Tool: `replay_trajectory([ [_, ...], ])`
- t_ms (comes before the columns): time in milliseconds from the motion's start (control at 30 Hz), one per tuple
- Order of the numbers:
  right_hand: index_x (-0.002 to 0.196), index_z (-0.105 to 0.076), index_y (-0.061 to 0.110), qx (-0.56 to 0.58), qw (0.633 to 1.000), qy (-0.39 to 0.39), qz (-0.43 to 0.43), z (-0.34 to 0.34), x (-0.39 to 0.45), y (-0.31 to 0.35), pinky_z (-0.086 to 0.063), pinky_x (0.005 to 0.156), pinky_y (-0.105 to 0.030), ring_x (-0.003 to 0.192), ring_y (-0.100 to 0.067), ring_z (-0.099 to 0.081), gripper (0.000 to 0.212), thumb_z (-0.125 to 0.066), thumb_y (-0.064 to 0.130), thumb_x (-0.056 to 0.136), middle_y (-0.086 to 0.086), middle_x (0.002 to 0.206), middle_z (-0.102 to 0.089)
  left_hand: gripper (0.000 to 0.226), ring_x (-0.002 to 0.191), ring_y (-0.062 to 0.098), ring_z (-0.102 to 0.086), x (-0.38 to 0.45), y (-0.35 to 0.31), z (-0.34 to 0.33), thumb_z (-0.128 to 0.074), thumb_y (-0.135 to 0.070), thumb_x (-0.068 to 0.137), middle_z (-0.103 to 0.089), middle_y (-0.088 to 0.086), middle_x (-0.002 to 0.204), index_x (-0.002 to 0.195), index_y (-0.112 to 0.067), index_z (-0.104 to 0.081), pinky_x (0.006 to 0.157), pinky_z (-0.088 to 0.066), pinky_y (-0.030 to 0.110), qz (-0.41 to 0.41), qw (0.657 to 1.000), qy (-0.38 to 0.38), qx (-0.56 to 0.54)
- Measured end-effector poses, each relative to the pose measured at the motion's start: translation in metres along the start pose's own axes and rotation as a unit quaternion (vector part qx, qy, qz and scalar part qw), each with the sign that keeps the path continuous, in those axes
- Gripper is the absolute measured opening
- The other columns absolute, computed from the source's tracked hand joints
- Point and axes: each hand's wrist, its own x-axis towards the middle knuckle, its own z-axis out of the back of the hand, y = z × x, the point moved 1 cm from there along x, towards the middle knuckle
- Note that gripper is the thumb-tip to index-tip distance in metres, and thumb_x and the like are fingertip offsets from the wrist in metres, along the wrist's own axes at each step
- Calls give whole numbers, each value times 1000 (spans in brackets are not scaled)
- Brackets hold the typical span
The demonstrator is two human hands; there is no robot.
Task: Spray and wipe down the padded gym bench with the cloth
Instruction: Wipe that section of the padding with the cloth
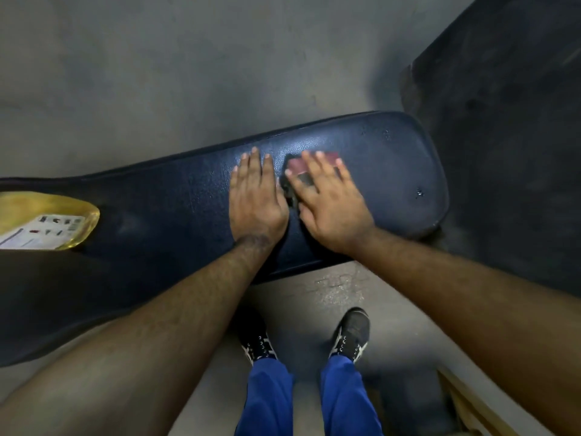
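A dark blue padded bench (176,199) runs from the lower left to the upper right of the head view. My left hand (256,199) lies flat on the pad with its fingers straight. Just to its right, my right hand (330,201) presses flat on a small reddish and grey cloth (297,171), which peeks out from under its fingers. A yellow bottle with a white label (47,225) lies on the bench at the far left edge, only partly in view.
Grey concrete floor (188,73) surrounds the bench. A dark mat or platform (503,136) fills the right side. My feet in dark shoes (352,335) stand just in front of the bench. A wooden edge (465,401) shows at the lower right.
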Motion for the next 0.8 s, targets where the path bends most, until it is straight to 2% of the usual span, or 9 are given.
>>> replay_trajectory([
  [67, 152, -40, 21, -23, 994, 34, 106, 8, 14, -19, -17, 123, -53, 148, -37, -29, 65, -36, 36, 88, -19, 159, -32, 57, 145, 29, -27, 0, 1, 0, -28, -26, 92, -33, 15, 155, 144, -6, -41, 121, -14, 41, 0, 1000, 9, 0],
  [200, 153, -36, 22, 7, 994, 15, -107, 22, 69, -41, -11, 123, -51, 150, -37, -23, 70, -26, 41, 86, -19, 161, -28, 52, 144, 31, -30, 1, 1, -4, -34, -26, 96, -37, 16, 153, 143, -5, -43, 120, -14, 41, 1, 1000, -5, 9],
  [367, 151, -42, 21, 17, 992, 47, 117, 12, 48, -24, -18, 122, -50, 147, -33, -30, 65, -37, 36, 87, -14, 159, -35, 52, 144, 30, -29, -1, 3, -4, -34, -26, 94, -37, 16, 153, 138, -3, -48, 121, -15, 42, -1, 1000, 5, 14],
  [400, 151, -41, 22, 10, 996, 26, 89, 16, 59, -41, -18, 122, -50, 147, -34, -30, 66, -35, 37, 88, -15, 158, -36, 51, 144, 30, -30, -1, 3, -5, -36, -26, 95, -38, 16, 153, 139, -3, -47, 121, -15, 42, -1, 1000, -5, 13],
  [500, 153, -37, 19, 31, 989, 3, -142, 24, 75, -55, -13, 122, -50, 149, -35, -26, 69, -27, 41, 88, -18, 160, -32, 50, 144, 30, -30, 1, 2, -5, -38, -26, 97, -37, 15, 153, 143, -5, -43, 121, -15, 41, 2, 1000, -8, 10],
  [533, 153, -37, 18, 31, 989, -9, -144, 19, 66, -43, -12, 122, -51, 149, -36, -25, 68, -28, 40, 89, -19, 160, -30, 51, 144, 30, -31, 1, 1, -4, -37, -26, 97, -37, 16, 153, 143, -5, -43, 121, -15, 41, 0, 1000, -6, 8],
  [633, 152, -40, 18, 23, 996, 14, 79, 7, 9, -17, -16, 122, -51, 149, -35, -27, 63, -38, 35, 92, -17, 161, -31, 53, 143, 31, -32, 0, 1, -3, -33, -24, 95, -39, 17, 152, 142, -4, -44, 120, -18, 43, -2, 1000, -3, 1],
  [700, 152, -41, 20, -3, 989, 15, 148, 10, 5, -46, -18, 123, -51, 149, -32, -28, 61, -41, 35, 92, -15, 161, -32, 53, 143, 31, -33, -1, 1, -2, -33, -25, 94, -40, 17, 151, 142, -4, -45, 120, -20, 44, -2, 1000, -1, 1],
  [800, 154, -36, 20, 43, 993, -30, -108, 16, 31, -54, -16, 123, -53, 150, -35, -23, 64, -38, 36, 91, -18, 162, -27, 52, 143, 31, -33, 2, 0, -3, -34, -26, 96, -40, 16, 151, 141, -5, -45, 119, -18, 42, 4, 1000, -4, 4],
])
